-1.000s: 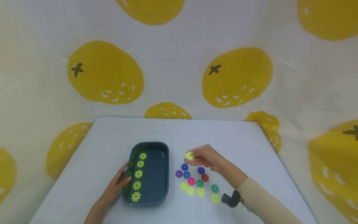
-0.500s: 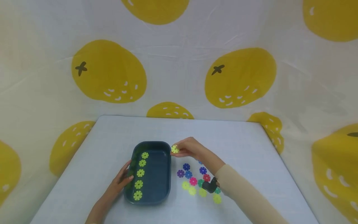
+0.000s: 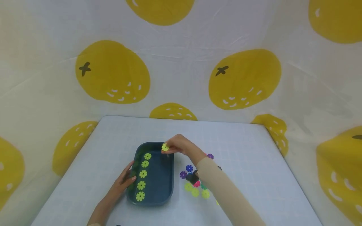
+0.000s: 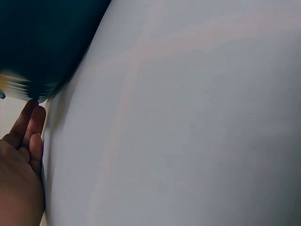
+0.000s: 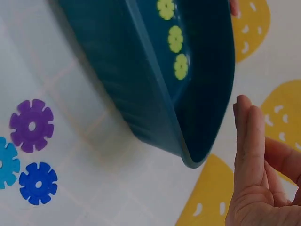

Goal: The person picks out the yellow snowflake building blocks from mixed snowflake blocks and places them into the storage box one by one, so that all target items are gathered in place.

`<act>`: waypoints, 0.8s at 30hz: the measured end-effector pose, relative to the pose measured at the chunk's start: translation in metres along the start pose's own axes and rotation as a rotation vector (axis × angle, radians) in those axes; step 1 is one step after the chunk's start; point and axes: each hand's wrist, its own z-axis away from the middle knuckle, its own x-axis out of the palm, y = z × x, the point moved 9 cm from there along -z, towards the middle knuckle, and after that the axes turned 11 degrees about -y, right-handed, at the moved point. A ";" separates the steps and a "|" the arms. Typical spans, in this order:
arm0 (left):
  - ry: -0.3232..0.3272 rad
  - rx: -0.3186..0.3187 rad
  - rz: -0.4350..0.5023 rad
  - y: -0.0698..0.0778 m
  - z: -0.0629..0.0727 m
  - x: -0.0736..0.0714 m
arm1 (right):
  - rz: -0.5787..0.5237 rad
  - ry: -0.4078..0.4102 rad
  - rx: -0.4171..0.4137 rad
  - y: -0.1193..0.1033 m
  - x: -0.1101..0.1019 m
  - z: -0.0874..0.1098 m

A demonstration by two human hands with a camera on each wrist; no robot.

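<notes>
My left hand holds the left wall of a dark teal tray, thumb over the rim and fingers outside. In the left wrist view, the fingers reach up to the tray's underside edge. A column of several yellow-green snowflake discs lies along the tray's left side. My right hand pinches another yellow-green snowflake disc above the tray's far right corner. From the right wrist, that hand shows beside the tray's end, its held disc hidden.
Right of the tray, loose snowflake discs lie on the white table, among them purple, blue and yellow-green ones. The right forearm covers part of them. A white cloth printed with yellow fruit hangs behind the table.
My right hand has carried the yellow-green snowflake disc leftward from over the loose discs, past the tray's right rim, to above its far right corner. The left hand stays on the tray.
</notes>
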 end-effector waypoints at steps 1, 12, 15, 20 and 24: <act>0.002 -0.003 -0.003 0.000 0.000 0.000 | 0.005 0.004 0.002 -0.001 0.001 -0.004; 0.010 0.002 -0.015 -0.002 0.000 -0.002 | -0.068 -0.055 0.025 -0.007 0.024 -0.030; 0.007 0.028 -0.015 -0.001 -0.001 -0.002 | -0.092 -0.056 0.049 -0.002 0.025 -0.035; 0.006 0.061 -0.004 0.002 -0.004 -0.002 | -0.105 -0.035 0.089 0.006 0.027 -0.040; 0.002 0.054 0.019 -0.001 -0.005 -0.001 | -0.092 0.002 0.105 0.011 0.028 -0.044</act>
